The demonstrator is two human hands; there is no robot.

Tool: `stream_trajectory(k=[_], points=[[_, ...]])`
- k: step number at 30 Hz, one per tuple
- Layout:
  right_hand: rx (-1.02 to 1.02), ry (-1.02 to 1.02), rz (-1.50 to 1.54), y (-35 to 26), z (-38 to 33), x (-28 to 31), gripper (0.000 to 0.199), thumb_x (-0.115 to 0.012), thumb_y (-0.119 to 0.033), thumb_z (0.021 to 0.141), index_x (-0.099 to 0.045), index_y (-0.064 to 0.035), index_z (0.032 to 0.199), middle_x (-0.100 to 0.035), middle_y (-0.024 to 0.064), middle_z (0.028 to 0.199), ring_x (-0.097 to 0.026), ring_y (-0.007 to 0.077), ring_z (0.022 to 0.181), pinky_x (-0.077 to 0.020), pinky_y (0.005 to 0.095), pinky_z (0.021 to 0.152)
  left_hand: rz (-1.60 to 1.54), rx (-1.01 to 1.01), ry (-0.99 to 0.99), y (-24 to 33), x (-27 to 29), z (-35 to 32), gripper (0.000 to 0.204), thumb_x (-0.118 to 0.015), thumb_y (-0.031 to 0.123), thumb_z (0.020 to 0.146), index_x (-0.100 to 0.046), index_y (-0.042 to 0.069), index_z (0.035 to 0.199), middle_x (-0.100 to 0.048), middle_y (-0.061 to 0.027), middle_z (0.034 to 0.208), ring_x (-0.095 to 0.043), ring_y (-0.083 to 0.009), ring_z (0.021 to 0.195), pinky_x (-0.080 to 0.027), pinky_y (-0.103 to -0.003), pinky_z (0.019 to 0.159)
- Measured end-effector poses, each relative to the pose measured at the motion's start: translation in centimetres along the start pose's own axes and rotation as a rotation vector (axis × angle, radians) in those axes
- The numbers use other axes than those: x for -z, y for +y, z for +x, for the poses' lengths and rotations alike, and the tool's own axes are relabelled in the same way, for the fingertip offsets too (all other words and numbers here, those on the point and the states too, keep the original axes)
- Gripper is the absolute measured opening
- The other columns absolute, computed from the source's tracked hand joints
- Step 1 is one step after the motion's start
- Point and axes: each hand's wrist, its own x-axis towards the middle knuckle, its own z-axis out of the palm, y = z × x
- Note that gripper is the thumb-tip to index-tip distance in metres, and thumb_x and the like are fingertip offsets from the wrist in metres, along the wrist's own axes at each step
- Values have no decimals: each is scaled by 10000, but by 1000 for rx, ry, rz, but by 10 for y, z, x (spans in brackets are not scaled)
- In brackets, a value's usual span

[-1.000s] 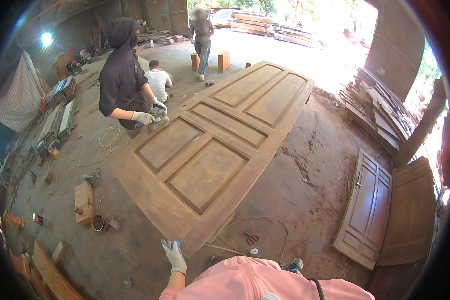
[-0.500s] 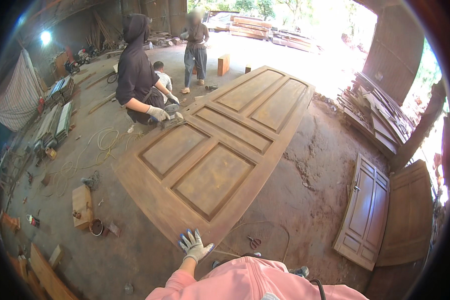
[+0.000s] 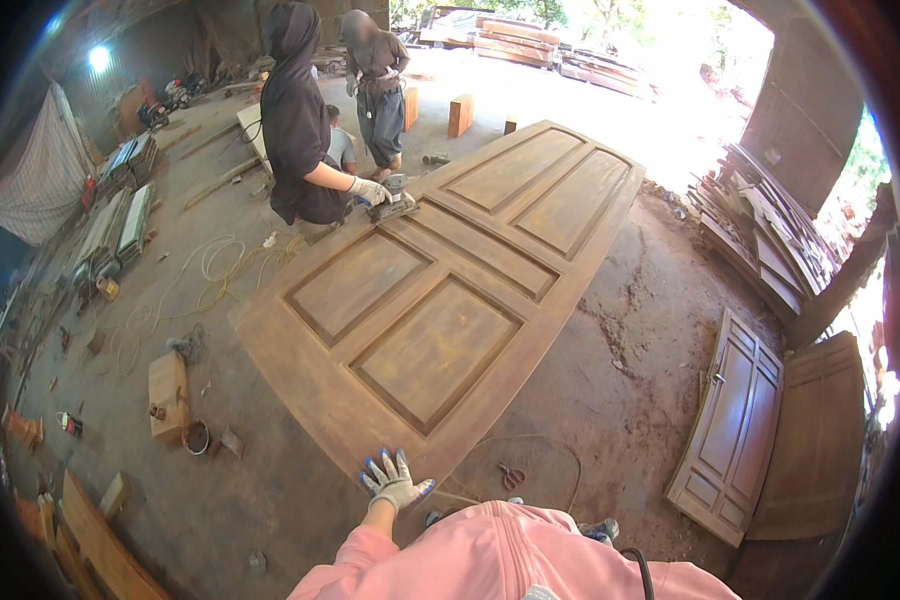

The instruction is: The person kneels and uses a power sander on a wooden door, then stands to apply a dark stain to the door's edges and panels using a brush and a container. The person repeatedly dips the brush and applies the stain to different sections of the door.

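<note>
A large brown panelled wooden door point(image 3: 370, 352) lies flat, stretching away from me. On its near corner rests my left hand point(image 3: 398, 484) in a pale glove with blue fingertips. Its fingers are spread and nothing is held in them. My right hand does not appear. At the door's left edge, a co-worker in a dark hooded top point(image 3: 295, 110) grips a power sander point(image 3: 395, 198) with a gloved hand, pressing it on the door frame.
Red-handled scissors point(image 3: 511, 477) lie on the floor near a thin cord. Two more doors point(image 3: 727, 420) lean at the right, below stacked boards point(image 3: 760, 235). A wood block point(image 3: 168, 398) and a small pot point(image 3: 197, 437) sit at left. Another person point(image 3: 377, 90) stands behind the co-worker.
The co-worker's sander has moved farther along the door's left edge, away from me. The person behind has shifted and leans over. My left hand stays on the corner.
</note>
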Motion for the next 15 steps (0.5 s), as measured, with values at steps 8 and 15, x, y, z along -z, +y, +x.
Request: stream_trajectory(k=[8,15], points=[[21,15,56,2,-11,13,255,-546,-231,955,-705,-163,1143,-735,93,1091,-671,319,976,-529,484,900,23,-10,-34,0,4,3,1193,-477,816,884,99,114,1659,162,-226,1711,170,-543,1534,68,-713,1195],[733,66,-1309,31,-41,58,253,-538,-265,957,-707,-196,1132,-734,79,1100,-665,320,985,-517,491,908,-10,-20,-31,0,4,4,1188,-513,798,875,70,131,1666,150,-219,1716,166,-537,1538,78,-722,1186]])
